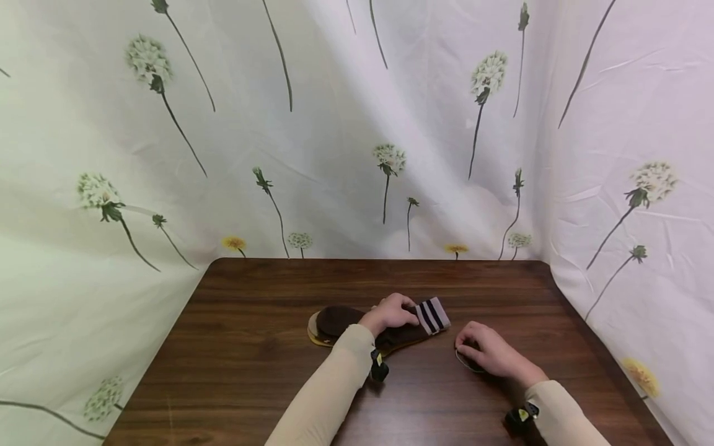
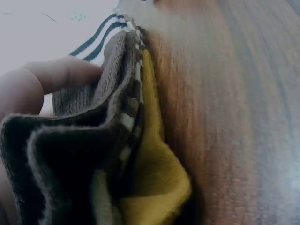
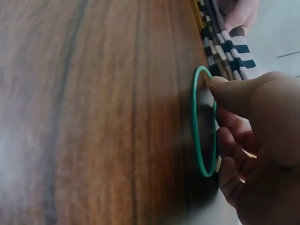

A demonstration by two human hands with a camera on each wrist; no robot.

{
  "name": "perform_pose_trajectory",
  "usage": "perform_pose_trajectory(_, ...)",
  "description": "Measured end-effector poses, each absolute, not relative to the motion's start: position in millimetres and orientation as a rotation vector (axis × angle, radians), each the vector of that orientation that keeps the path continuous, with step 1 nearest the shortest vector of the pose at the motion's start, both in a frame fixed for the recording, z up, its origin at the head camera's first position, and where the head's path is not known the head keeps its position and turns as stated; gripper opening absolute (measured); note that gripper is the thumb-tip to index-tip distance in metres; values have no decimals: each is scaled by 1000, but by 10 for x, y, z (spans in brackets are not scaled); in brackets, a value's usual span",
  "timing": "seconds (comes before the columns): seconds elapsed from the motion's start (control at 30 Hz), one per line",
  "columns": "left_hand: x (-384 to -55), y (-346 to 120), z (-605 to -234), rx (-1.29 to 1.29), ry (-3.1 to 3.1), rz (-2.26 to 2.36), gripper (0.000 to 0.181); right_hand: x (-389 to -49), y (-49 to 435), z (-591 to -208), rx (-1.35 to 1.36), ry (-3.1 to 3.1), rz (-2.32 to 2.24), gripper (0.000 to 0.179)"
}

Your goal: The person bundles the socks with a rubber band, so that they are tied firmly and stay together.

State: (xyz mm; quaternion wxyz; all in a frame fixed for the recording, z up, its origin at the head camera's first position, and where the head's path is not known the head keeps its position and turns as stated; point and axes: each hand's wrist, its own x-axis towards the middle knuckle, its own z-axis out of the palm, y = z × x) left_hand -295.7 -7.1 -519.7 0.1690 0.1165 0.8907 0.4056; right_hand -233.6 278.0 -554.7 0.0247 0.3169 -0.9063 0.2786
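Observation:
A stack of brown socks with white-and-black striped cuffs lies on the wooden table. Mustard yellow fabric shows along its lower side in the left wrist view. My left hand rests on the stack just before the cuffs, thumb against the brown knit; its other fingers are mostly hidden. To the right of the socks, my right hand pinches a thin green rubber band by its upper end, fingers curled. The band hangs as an upright loop, close to the tabletop.
The dark wood table has rounded far corners. A white curtain with dandelion prints stands behind it and along both sides. Black wrist cameras are strapped to both sleeves.

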Motion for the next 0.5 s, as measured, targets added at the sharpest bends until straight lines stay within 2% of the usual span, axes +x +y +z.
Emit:
perform_pose_trajectory(0.2, -2940, -101, -5257, 398, 2506, 1222, 25, -2334, 2748, -5467, 688, -2886, 1070, 9)
perform_pose_trajectory(0.33, -2931, -119, -5288, 424, 2487, 1306, 22, -2336, 2698, -5407, 522, -2825, 1370, 5)
perform_pose_trajectory(0.5, -2915, -139, -5321, 442, 2454, 1388, 18, -2336, 2615, -5374, 355, -2628, 1906, 23)
